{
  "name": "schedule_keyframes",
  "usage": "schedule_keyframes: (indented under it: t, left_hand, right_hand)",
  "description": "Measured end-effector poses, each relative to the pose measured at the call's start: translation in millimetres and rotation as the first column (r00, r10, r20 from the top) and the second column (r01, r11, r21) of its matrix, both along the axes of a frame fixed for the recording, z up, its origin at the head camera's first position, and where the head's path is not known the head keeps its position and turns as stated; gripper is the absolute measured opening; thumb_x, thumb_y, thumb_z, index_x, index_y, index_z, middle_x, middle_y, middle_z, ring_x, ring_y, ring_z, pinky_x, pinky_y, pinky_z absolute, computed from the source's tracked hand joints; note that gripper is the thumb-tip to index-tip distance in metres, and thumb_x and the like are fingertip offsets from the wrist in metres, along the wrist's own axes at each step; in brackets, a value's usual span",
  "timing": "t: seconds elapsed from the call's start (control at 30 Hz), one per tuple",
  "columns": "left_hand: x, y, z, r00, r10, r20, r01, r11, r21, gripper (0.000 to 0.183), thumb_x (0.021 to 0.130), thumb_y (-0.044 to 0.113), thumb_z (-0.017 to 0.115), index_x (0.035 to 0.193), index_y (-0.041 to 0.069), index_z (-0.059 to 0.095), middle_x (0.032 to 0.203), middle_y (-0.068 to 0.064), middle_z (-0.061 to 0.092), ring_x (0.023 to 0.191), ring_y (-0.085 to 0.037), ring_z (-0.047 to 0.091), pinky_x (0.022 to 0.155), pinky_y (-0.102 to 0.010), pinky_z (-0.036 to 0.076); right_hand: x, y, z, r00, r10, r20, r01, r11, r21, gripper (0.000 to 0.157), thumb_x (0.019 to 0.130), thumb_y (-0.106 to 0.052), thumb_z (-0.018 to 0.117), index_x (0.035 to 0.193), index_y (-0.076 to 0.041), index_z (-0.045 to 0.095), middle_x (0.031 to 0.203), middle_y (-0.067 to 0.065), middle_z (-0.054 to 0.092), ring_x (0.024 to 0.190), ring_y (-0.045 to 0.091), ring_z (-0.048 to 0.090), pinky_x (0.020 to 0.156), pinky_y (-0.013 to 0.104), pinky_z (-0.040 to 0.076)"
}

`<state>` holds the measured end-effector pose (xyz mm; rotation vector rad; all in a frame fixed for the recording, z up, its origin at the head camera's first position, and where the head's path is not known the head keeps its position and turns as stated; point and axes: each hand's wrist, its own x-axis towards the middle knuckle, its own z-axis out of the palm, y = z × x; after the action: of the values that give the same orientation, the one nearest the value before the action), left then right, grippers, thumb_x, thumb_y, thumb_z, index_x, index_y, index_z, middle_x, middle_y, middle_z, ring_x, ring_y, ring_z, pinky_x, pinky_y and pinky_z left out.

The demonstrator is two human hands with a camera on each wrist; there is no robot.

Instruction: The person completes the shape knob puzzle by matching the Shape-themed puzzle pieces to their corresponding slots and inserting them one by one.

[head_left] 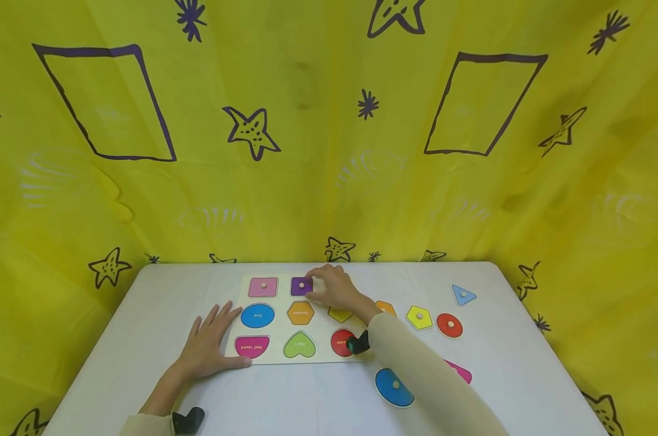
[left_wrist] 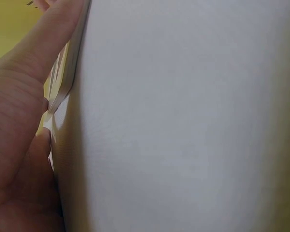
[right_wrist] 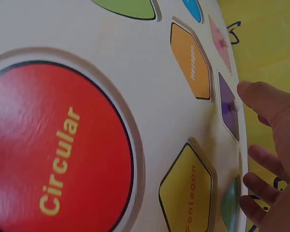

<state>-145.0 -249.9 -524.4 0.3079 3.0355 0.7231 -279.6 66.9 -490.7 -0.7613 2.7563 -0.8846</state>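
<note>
My left hand (head_left: 211, 346), fingers straight, braces the board (head_left: 274, 356); my right hand (head_left: 334, 288) grips nothing — best press the square (head_left: 296, 289) evenly.

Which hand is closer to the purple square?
Right. The right hand is just beside the purple square; the left hand is farther off, at the left edge of the board.

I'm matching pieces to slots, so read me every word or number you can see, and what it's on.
"Circular": red circle slot
"Pentagon": yellow pentagon slot
"Hexagon": orange hexagon slot
"Oval": blue oval slot
"Half round": magenta slot
"Heart": green heart slot
The last three are small and upside down in the head view. The teal slot shows no readable word. No numbers are readable.
</note>
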Motion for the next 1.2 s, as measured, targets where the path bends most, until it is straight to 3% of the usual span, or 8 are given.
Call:
schedule_keyframes:
  t: [0.13, 0.4, 0.5, 0.63, 0.87, 1.1, 1.2]
  left_hand:
    - [-0.3, -1, -2.0, 1.0, -0.004, 0.0, 0.004, 1.0, 0.005, 0.114, 0.065, 0.067, 0.085, 0.156, 0.011, 0.043, 0.163, -0.023, 0.033, 0.151, -0.05, 0.017, 0.117, -0.075, 0.005]
    - [-1.3, -2, -5.3, 1.0, -0.008, 0.001, 0.008, 1.0, 0.002, 0.115, 0.065, 0.068, 0.084, 0.157, 0.012, 0.042, 0.164, -0.022, 0.032, 0.152, -0.049, 0.017, 0.117, -0.074, 0.005]
    - [-1.5, -2, -6.0, 1.0, -0.007, 0.001, 0.007, 1.0, -0.002, 0.115, 0.066, 0.068, 0.084, 0.157, 0.012, 0.042, 0.164, -0.022, 0.032, 0.152, -0.049, 0.017, 0.118, -0.074, 0.005]
    - [-1.2, -2, -5.8, 1.0, -0.003, 0.007, 0.003, 1.0, -0.007, 0.115, 0.066, 0.068, 0.084, 0.157, 0.012, 0.042, 0.164, -0.022, 0.032, 0.152, -0.049, 0.017, 0.118, -0.074, 0.005]
    - [-2.1, -3, -7.7, 1.0, -0.003, -0.016, 0.003, 1.0, 0.003, 0.115, 0.065, 0.068, 0.085, 0.157, 0.011, 0.042, 0.164, -0.023, 0.032, 0.151, -0.049, 0.017, 0.117, -0.074, 0.005]
    - [-3.1, -2, -8.8, 1.0, -0.003, -0.008, 0.003, 1.0, -0.003, 0.116, 0.065, 0.068, 0.085, 0.157, 0.012, 0.042, 0.164, -0.023, 0.031, 0.151, -0.049, 0.017, 0.117, -0.074, 0.005]
    - [-2.7, -1, -6.1, 1.0, 0.002, 0.0, -0.002, 1.0, -0.01, 0.115, 0.065, 0.067, 0.085, 0.157, 0.012, 0.042, 0.164, -0.023, 0.032, 0.151, -0.049, 0.017, 0.117, -0.074, 0.005]
  right_hand:
    - [1.5, 15, 1.9, 1.0, 0.025, 0.001, -0.025, 1.0, -0.002, 0.048, 0.092, -0.033, 0.079, 0.136, -0.017, 0.066, 0.139, 0.008, 0.062, 0.126, 0.031, 0.051, 0.108, 0.054, 0.041]
    - [3.7, 57, 2.4, 0.998, -0.064, 0.022, 0.065, 0.997, -0.037, 0.049, 0.09, -0.031, 0.082, 0.135, -0.019, 0.067, 0.138, 0.004, 0.062, 0.123, 0.029, 0.052, 0.103, 0.049, 0.048]
    - [5.7, 76, 3.2, 0.995, -0.097, 0.017, 0.097, 0.994, -0.039, 0.048, 0.09, -0.029, 0.082, 0.134, -0.017, 0.068, 0.138, 0.006, 0.063, 0.126, 0.031, 0.052, 0.105, 0.053, 0.047]
    - [8.4, 102, 3.7, 0.992, -0.121, -0.015, 0.12, 0.99, -0.075, 0.044, 0.09, -0.026, 0.082, 0.131, -0.014, 0.07, 0.137, 0.01, 0.064, 0.127, 0.035, 0.054, 0.105, 0.058, 0.047]
    - [8.1, 145, 3.2, 0.982, -0.16, -0.103, 0.149, 0.983, -0.105, 0.044, 0.09, -0.025, 0.082, 0.128, -0.008, 0.07, 0.132, 0.013, 0.066, 0.117, 0.039, 0.06, 0.097, 0.057, 0.051]
    - [11.8, 189, 3.9, 0.961, -0.207, -0.186, 0.182, 0.973, -0.144, 0.042, 0.089, -0.018, 0.083, 0.125, -0.001, 0.07, 0.128, 0.019, 0.069, 0.112, 0.045, 0.062, 0.093, 0.062, 0.052]
    - [14.6, 206, 4.0, 0.95, -0.253, -0.18, 0.228, 0.962, -0.148, 0.042, 0.089, -0.019, 0.082, 0.126, -0.002, 0.07, 0.129, 0.02, 0.068, 0.113, 0.046, 0.061, 0.093, 0.062, 0.051]
